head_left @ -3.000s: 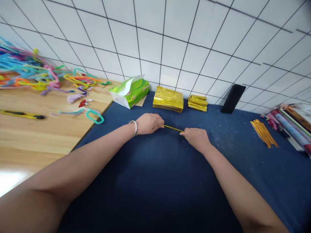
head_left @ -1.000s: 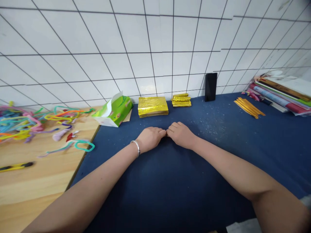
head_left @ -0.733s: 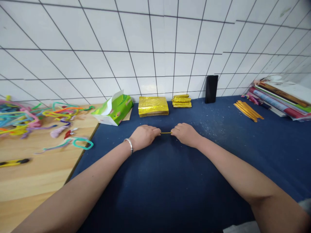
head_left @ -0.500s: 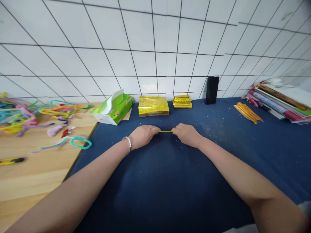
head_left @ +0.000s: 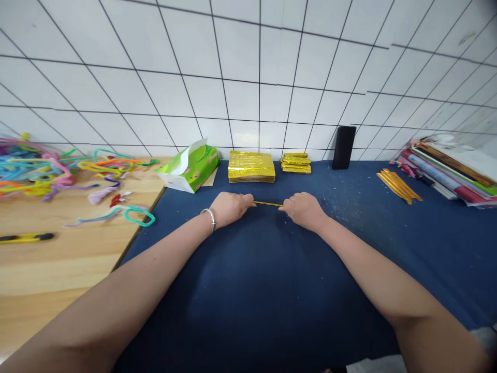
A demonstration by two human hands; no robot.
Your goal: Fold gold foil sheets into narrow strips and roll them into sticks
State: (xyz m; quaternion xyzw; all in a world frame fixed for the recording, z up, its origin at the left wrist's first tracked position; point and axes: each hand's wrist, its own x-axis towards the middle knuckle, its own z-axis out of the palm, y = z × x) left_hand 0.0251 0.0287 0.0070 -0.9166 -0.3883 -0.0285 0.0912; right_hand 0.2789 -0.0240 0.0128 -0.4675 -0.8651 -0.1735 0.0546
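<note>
One white tiled wall (head_left: 240,52) backs two work surfaces: a dark blue tabletop (head_left: 272,290) and, at left, a wooden tabletop (head_left: 39,280). The wooden one bears one tangle of fuzzy coloured stems (head_left: 34,173), too mixed to count. On the blue one, one pile of books (head_left: 452,173) lies at far right; along the wall sit one green tissue pack (head_left: 198,167) and one stack of gold sheets (head_left: 251,167). Two hands, left (head_left: 232,208) and right (head_left: 303,210), face each other before the stack, well apart. One group of orange-gold strips (head_left: 399,185), one upright black slab (head_left: 344,147), one bundle of folded gold strips (head_left: 296,163) and one yellow-and-black cutter (head_left: 27,238) follow. Smallest is one thin gold strip (head_left: 267,203), spanning the gap between the hands; both sets of fingers are closed, each pinching one end. Whether it touches the tabletop cannot be told.
</note>
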